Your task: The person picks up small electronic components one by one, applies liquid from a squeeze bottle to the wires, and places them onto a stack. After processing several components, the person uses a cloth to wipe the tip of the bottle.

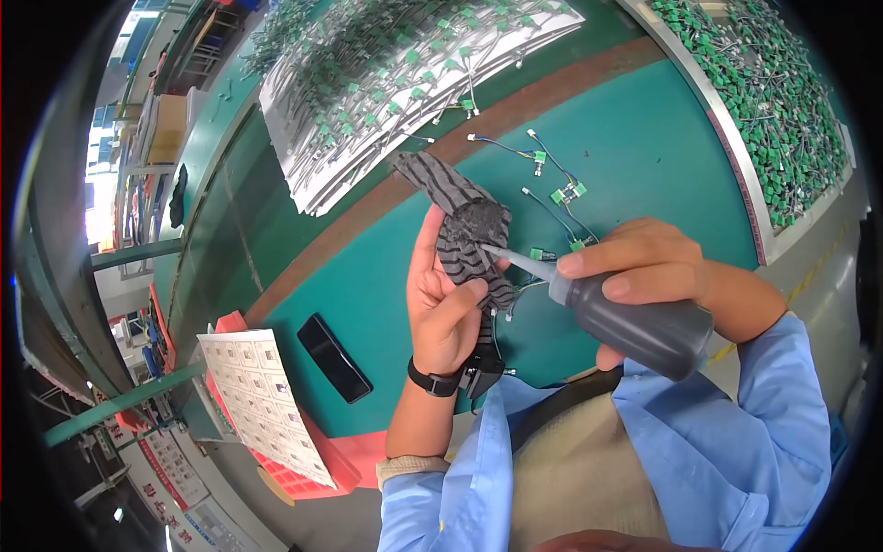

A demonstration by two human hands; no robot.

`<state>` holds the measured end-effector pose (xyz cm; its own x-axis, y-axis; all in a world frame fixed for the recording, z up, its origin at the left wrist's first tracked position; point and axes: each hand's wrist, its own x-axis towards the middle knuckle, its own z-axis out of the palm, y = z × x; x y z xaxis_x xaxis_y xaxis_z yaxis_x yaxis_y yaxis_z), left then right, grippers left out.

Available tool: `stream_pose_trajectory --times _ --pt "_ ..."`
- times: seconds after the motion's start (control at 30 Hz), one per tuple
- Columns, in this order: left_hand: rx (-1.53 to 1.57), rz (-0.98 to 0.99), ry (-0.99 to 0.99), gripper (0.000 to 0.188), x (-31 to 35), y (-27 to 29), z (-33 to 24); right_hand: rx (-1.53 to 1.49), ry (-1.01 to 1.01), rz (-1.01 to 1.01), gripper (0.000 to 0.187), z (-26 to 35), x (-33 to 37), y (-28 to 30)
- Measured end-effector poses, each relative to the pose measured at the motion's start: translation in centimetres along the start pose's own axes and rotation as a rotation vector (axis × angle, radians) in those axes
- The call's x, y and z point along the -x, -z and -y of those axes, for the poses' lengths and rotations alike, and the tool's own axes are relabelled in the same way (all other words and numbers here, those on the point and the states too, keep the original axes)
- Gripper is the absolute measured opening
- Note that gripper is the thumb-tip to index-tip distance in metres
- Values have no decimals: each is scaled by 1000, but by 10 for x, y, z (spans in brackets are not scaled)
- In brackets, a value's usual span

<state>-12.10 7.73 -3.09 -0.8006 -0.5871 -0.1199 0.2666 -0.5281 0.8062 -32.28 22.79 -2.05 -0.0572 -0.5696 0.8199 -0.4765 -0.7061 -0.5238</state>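
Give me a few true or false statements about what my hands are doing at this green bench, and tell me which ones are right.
1. The right hand grips a dark squeeze bottle. True.
2. The bottle's nozzle points at the striped cloth in the left hand. True.
3. The left wrist is bare. False: it wears a dark wristband.
4. The black phone lies right of the bottle. False: it lies left of both hands.
5. Wired green parts lie loose on the green bench. True.
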Motion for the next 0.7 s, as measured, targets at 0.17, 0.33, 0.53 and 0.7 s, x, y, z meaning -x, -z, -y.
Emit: stream_pose_trajectory --times 0.17,0.33,0.53,0.7 --pt "128 -2 -5 78 2 -5 -3 12 -14 9 66 -1 -2 0" --pt "98 -59 -43 77 3 0 -3 0 -6 -1 66 -2 -2 -3" --pt "607 -30 74 62 1 4 -5 0 -4 10 66 -2 -3 -4" --pt "969 43 174 50 0 30 6 -15 -24 31 64 -3 -2 -4"
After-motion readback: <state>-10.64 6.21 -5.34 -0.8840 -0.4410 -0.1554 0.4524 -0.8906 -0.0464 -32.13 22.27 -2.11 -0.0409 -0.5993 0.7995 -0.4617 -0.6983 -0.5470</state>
